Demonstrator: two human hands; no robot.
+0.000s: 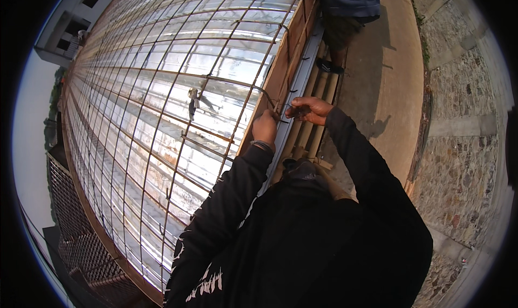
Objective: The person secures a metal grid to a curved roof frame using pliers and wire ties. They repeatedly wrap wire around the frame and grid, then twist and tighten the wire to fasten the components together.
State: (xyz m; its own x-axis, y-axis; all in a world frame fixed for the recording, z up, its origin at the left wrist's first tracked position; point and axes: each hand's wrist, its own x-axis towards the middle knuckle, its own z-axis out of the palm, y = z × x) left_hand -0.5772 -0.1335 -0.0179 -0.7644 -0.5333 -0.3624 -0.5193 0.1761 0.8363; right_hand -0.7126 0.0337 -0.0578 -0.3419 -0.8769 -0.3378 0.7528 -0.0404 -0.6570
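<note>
My left hand (pixel 264 129) is closed at the outer edge of the brown board (pixel 276 70), right below the bent end of a reinforcing bar (pixel 263 92). What its fingers hold is hidden. Just to the right, above the grey metal edge strip (pixel 298 85), my right hand (pixel 311 111) has its fingers curled inward. Something dark and thin shows at those fingers, too small to name. The two hands are close together, with a narrow gap between them.
A rebar grid (pixel 162 92) spreads over shiny corrugated metal sheets (pixel 216 111). A small pale-and-dark object (pixel 193 102) lies on it. Ahead, another person in a dark top (pixel 352 3) stands by slatted beams (pixel 308 132). Below right are a concrete path (pixel 396 86) and stone wall (pixel 458 173).
</note>
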